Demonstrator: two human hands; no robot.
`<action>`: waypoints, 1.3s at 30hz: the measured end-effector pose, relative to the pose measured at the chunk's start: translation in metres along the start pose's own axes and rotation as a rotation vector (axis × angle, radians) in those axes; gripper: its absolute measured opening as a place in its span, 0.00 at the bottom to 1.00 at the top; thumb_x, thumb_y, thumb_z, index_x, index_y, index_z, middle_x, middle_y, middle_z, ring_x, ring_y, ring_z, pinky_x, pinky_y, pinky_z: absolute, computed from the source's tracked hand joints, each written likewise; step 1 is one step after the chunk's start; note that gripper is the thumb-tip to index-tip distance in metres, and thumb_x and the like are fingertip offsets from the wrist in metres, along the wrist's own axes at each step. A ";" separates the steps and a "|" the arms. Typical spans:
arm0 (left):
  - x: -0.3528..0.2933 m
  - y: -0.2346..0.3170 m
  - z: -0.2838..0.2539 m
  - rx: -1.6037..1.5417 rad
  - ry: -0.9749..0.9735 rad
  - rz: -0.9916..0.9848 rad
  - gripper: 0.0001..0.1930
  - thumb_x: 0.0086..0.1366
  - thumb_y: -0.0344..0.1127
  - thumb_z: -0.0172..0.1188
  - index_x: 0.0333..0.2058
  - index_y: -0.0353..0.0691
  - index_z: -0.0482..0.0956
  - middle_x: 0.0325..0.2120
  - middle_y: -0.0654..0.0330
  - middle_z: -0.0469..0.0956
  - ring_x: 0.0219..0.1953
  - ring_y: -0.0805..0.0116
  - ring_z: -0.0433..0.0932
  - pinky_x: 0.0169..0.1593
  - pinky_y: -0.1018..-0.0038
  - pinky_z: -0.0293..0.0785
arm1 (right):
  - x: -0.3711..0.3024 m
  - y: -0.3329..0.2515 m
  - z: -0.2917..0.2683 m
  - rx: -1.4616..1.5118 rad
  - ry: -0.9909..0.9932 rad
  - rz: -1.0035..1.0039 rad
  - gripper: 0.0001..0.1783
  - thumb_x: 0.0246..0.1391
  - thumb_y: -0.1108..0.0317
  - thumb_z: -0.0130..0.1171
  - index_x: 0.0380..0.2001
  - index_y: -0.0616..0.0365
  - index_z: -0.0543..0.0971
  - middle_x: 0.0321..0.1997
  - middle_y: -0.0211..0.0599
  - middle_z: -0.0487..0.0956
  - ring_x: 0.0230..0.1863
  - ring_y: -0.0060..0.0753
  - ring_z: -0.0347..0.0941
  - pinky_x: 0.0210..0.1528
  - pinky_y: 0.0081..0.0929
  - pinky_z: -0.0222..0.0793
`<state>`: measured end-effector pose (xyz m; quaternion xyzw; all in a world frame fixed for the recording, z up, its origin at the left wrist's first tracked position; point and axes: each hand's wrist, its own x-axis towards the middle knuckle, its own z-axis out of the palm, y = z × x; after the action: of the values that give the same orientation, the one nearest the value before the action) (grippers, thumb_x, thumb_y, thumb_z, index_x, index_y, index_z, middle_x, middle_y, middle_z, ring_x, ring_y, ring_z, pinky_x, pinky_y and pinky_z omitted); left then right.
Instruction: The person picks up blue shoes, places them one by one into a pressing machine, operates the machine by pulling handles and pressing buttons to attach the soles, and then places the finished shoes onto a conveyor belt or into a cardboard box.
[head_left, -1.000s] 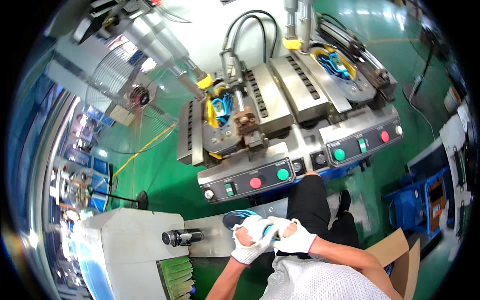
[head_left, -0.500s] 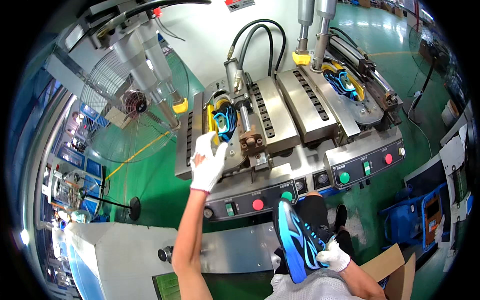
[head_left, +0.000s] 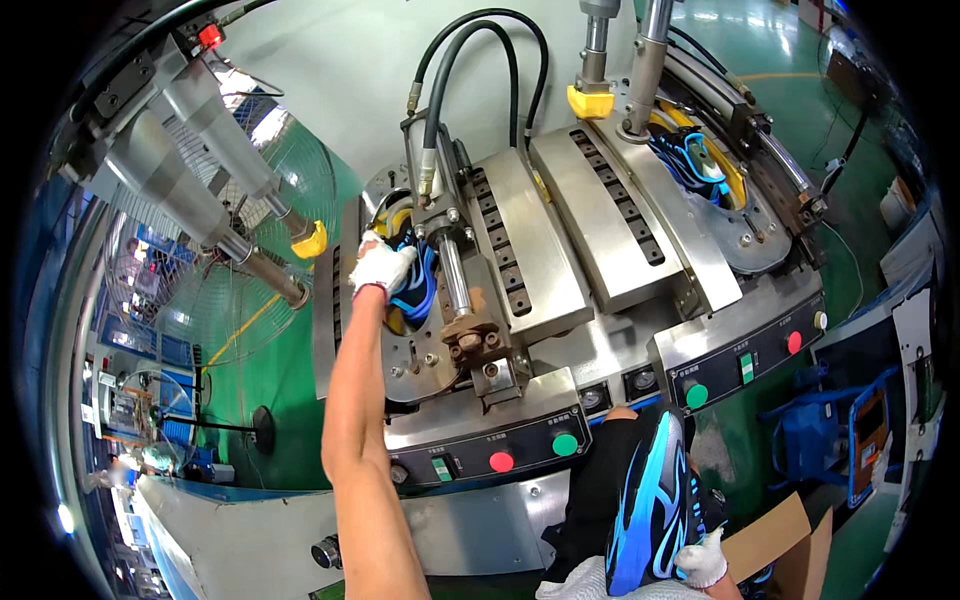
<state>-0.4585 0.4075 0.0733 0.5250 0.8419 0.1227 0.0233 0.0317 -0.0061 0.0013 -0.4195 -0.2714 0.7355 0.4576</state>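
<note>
My left hand (head_left: 382, 266), in a white glove, reaches into the left station of a metal press. Its fingers are closed at the near shoe (head_left: 418, 290), a black and blue sneaker sitting in that station; the fingertips are partly hidden. Low in the picture, my right hand (head_left: 703, 560), also gloved, grips another black and blue sneaker (head_left: 650, 510). That sneaker stands toe up over my lap, its blue sole side turned to the left. A third blue and black shoe (head_left: 690, 165) sits between yellow pads in the right station.
Metal cylinders with yellow-tipped feet (head_left: 310, 240) hang over the left station. A control panel (head_left: 490, 450) with red and green buttons runs along the press front. An open cardboard box (head_left: 790, 545) stands at lower right, near a blue stool (head_left: 830, 435).
My left hand has moved from the front of the left station onto the shoe there. The sneaker in my right hand has shifted right and turned more upright. The view has shifted.
</note>
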 end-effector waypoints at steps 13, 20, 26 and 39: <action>-0.343 -0.138 -0.148 -0.519 0.492 0.135 0.30 0.53 0.29 0.71 0.55 0.32 0.73 0.51 0.49 0.77 0.52 0.58 0.78 0.58 0.65 0.74 | 0.052 -0.001 0.046 -0.277 0.046 -0.077 0.12 0.48 0.79 0.63 0.32 0.53 0.72 0.31 0.31 0.72 0.33 0.33 0.68 0.40 0.42 0.64; -0.524 -0.230 -0.050 -0.371 0.143 -0.237 0.28 0.48 0.31 0.75 0.49 0.33 0.75 0.43 0.50 0.77 0.45 0.55 0.79 0.52 0.63 0.76 | 0.164 -0.079 0.262 -0.147 -0.286 -0.151 0.25 0.58 0.77 0.65 0.58 0.57 0.75 0.50 0.35 0.83 0.43 0.25 0.81 0.47 0.30 0.82; -0.553 -0.264 0.051 -0.203 0.053 -0.359 0.32 0.46 0.42 0.79 0.49 0.39 0.77 0.45 0.51 0.79 0.48 0.50 0.80 0.50 0.53 0.74 | 0.351 -0.103 0.360 -0.574 -0.207 -0.084 0.09 0.54 0.67 0.70 0.37 0.47 0.80 0.36 0.32 0.82 0.35 0.27 0.79 0.30 0.34 0.77; -0.560 -0.275 0.077 -0.388 0.098 -0.367 0.32 0.43 0.38 0.81 0.47 0.35 0.79 0.48 0.46 0.77 0.44 0.43 0.82 0.47 0.55 0.81 | 0.495 -0.031 0.379 -1.820 0.119 -0.412 0.24 0.49 0.61 0.58 0.48 0.60 0.85 0.54 0.57 0.83 0.57 0.55 0.81 0.60 0.41 0.77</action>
<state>-0.4360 -0.1917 -0.1146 0.3428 0.8839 0.3006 0.1045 -0.3960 0.4477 0.0329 -0.5969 -0.7882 0.1219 0.0877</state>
